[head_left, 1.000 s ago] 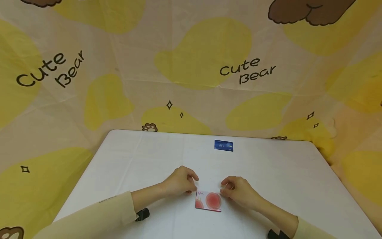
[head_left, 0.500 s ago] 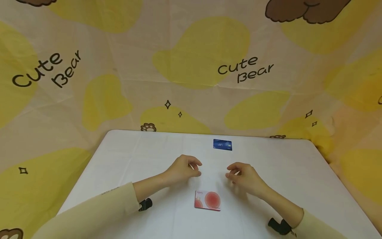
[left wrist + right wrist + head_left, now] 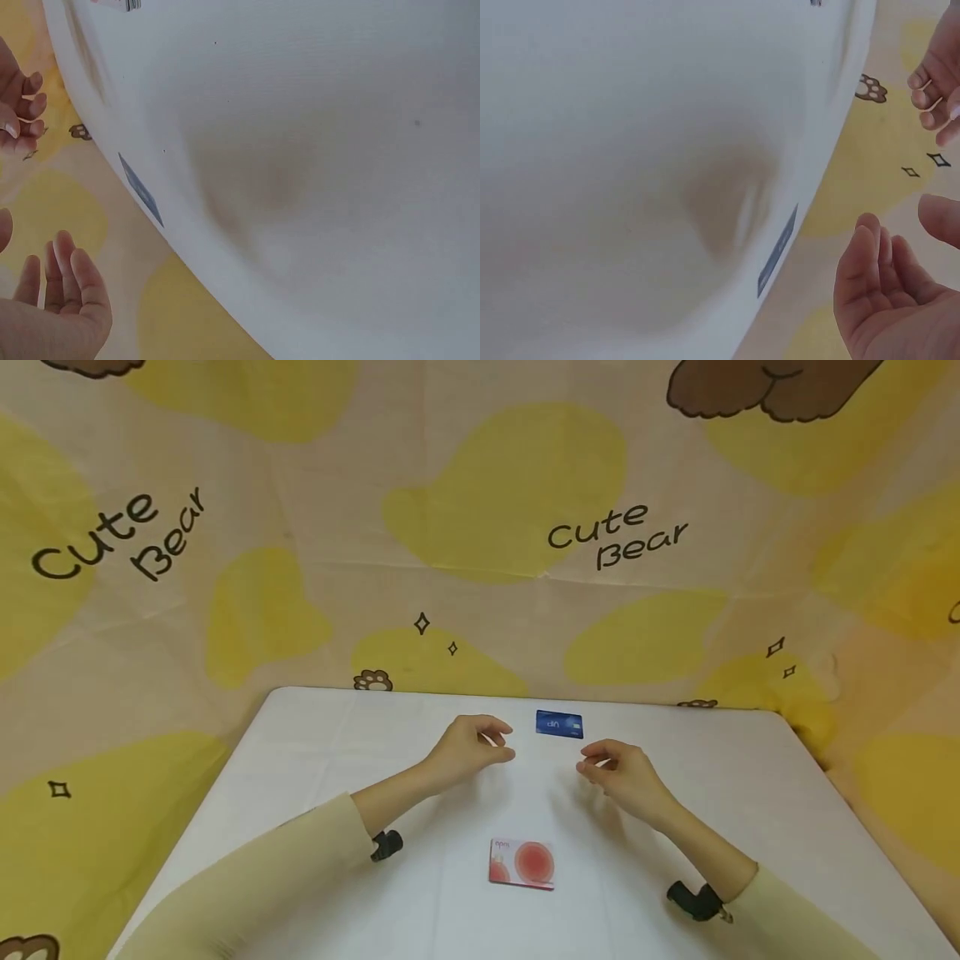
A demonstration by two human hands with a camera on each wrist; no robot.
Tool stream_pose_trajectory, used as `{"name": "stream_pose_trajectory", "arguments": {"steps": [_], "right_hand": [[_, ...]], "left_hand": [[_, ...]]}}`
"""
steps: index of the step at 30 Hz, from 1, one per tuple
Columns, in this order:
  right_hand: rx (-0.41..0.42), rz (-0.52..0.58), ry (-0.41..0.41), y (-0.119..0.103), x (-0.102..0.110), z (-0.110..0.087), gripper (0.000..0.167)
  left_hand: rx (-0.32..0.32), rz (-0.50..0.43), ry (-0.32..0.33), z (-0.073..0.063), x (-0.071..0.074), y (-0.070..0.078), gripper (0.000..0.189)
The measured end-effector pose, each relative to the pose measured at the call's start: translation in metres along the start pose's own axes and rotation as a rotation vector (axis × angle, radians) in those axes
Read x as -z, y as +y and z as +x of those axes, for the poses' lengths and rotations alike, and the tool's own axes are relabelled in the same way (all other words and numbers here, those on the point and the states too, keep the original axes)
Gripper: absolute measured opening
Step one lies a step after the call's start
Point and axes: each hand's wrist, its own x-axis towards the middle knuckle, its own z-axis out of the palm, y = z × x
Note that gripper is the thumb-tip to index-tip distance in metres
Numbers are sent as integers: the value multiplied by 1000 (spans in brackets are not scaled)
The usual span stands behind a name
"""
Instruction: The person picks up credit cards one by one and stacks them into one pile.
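A blue VIP card (image 3: pixel 559 724) lies flat near the far edge of the white table (image 3: pixel 345 735). My left hand (image 3: pixel 468 747) hovers to its left, fingers loosely bent, holding nothing. On the other side, just nearer than the card's right corner, my right hand (image 3: pixel 618 775) is also raised, its thumb and fingers slightly apart and unfilled. Closer to me lies a pink-and-white card stack (image 3: pixel 522 863) with a red circle; layered edges show in the left wrist view. Both hands appear in the left wrist view, where the blue card (image 3: pixel 141 189) is seen at a slant.
A yellow and beige cloth (image 3: pixel 480 527) printed with "Cute Bear" hangs behind the table and along its sides. Black wrist straps (image 3: pixel 696 902) sit below each sleeve cuff. Hand shadows fall on the tabletop.
Both hands have left the sides of the pink-and-white card stack and moved forward toward the blue VIP card. Neither the stack nor the card has moved on the table.
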Motion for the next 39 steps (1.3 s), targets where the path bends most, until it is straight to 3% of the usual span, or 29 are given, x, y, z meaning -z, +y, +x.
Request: {"name": "stream_pose_trajectory", "arguments": {"steps": [5,13,18,25,32,39], "right_hand": [[16,43,20,-1,2,10,36],[26,67,54,7,3,27,38],[15,55,76,17,6,37,42],[5,53,89,29,13,50,49],[-36,86,43,36,18,66,61],[-75,117,3,44,17,81,65]], "left_hand": [[-23,-30,29,11,-3,-2,33],[-9,-9,67,29,-15,-7,38],[-32,-19,67,43,-17,-7,45],[8,-30,54,60,-17,-7,59],[18,-50,56,77,-22,-8,66],[69,-96,33,95,-30,-10,72]]}}
